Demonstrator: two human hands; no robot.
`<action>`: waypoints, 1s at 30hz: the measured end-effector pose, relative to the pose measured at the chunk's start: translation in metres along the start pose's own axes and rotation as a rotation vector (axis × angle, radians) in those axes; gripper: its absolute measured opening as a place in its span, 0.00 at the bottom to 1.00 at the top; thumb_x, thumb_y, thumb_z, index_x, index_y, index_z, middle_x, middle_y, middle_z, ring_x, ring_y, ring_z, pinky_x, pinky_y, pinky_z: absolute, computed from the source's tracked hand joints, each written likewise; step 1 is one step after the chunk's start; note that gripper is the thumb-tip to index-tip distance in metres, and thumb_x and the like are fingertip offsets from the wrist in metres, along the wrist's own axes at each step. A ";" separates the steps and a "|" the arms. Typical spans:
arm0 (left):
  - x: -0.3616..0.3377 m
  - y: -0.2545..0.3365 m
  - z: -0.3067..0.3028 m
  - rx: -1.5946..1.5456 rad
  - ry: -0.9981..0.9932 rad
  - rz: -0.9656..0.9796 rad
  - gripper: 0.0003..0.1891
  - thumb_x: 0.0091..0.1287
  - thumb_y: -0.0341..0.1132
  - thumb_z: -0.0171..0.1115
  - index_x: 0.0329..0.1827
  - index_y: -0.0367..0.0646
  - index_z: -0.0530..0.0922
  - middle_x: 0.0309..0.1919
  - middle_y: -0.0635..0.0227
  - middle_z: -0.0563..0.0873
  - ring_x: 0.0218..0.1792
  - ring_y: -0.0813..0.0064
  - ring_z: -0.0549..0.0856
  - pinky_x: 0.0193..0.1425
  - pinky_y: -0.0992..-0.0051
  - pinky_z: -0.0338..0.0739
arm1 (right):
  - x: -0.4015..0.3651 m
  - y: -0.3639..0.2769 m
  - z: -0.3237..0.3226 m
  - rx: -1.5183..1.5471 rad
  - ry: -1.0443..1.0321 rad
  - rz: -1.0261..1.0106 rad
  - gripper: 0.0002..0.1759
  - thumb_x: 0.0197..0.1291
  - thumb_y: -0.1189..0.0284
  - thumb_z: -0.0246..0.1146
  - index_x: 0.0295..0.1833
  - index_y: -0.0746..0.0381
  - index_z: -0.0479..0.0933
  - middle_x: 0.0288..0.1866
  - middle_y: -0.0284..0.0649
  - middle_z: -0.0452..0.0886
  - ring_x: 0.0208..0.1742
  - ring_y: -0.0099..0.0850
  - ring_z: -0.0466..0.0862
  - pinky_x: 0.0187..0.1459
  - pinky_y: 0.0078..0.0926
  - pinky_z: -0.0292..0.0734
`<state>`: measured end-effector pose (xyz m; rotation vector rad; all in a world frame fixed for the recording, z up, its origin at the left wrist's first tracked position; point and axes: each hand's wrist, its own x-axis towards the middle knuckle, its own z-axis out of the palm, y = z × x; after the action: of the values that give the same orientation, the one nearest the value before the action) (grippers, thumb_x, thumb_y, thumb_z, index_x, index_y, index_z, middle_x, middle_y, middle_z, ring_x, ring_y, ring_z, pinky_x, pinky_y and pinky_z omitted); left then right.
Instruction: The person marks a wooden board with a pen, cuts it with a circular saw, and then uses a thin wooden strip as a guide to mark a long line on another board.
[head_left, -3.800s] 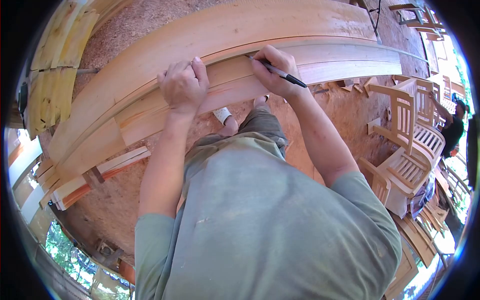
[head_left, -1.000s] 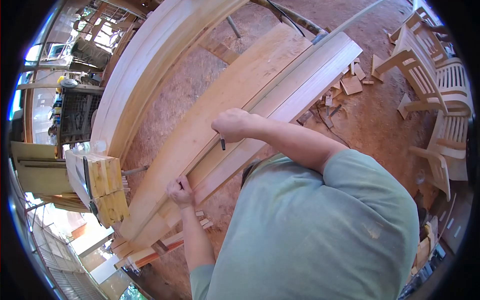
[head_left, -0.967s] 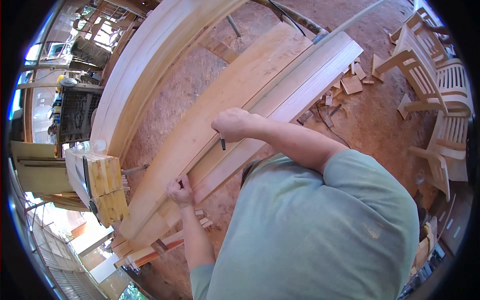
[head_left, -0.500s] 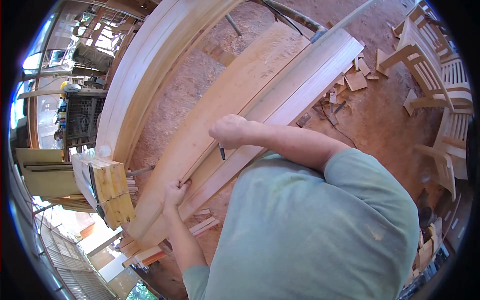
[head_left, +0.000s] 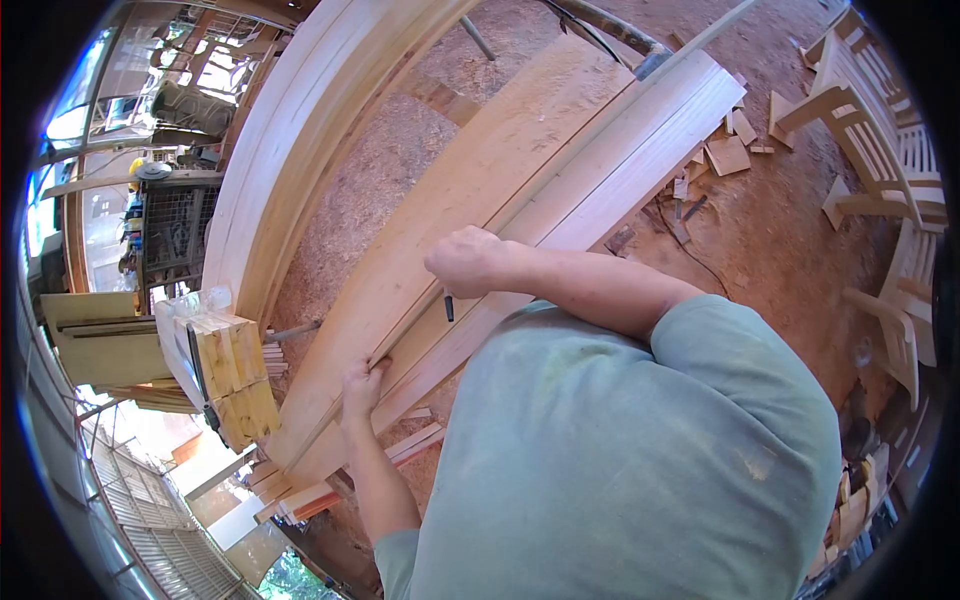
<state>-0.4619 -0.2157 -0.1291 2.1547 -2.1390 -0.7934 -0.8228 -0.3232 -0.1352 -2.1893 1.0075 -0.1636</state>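
My right hand is closed in a fist around a pen, whose dark end sticks out below the hand. It is over the long pale boards, close to the seam between them. Farther down the same seam, my left hand pinches the edge of a long wooden strip. Its thumb and a finger show at the edge; the other fingers are partly hidden. A wide board lies on the far side of the seam, and a paler plank on the near side.
A stack of long curved boards stands at the left, by a block of yellowish timber pieces. Wooden chairs are at the right. Offcuts and a cable lie on the dusty ground.
The whole view has shifted slightly, so the boards and surroundings appear farther right. My right hand still holds the pen, and my left hand stays at the strip's edge.
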 end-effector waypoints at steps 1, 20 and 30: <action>-0.001 0.000 0.000 -0.006 0.000 -0.014 0.11 0.66 0.36 0.67 0.45 0.38 0.86 0.39 0.57 0.87 0.44 0.64 0.86 0.50 0.67 0.78 | 0.000 -0.001 0.000 -0.002 -0.012 0.009 0.15 0.58 0.66 0.70 0.41 0.68 0.86 0.41 0.53 0.88 0.46 0.48 0.89 0.47 0.44 0.84; -0.002 0.015 -0.004 0.013 0.026 -0.008 0.13 0.64 0.39 0.69 0.43 0.37 0.86 0.38 0.50 0.88 0.44 0.55 0.87 0.50 0.62 0.79 | -0.003 -0.002 -0.004 -0.011 -0.020 0.014 0.14 0.59 0.65 0.70 0.43 0.66 0.86 0.42 0.51 0.88 0.47 0.47 0.89 0.47 0.43 0.84; -0.004 0.016 -0.002 0.059 0.068 -0.017 0.14 0.64 0.40 0.69 0.43 0.37 0.87 0.39 0.50 0.88 0.43 0.56 0.87 0.50 0.63 0.79 | -0.004 -0.004 -0.003 -0.029 -0.005 0.010 0.14 0.58 0.66 0.70 0.42 0.67 0.86 0.43 0.52 0.88 0.47 0.47 0.89 0.47 0.43 0.84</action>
<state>-0.4755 -0.2139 -0.1207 2.1971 -2.1408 -0.6561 -0.8242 -0.3209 -0.1295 -2.2094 1.0239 -0.1402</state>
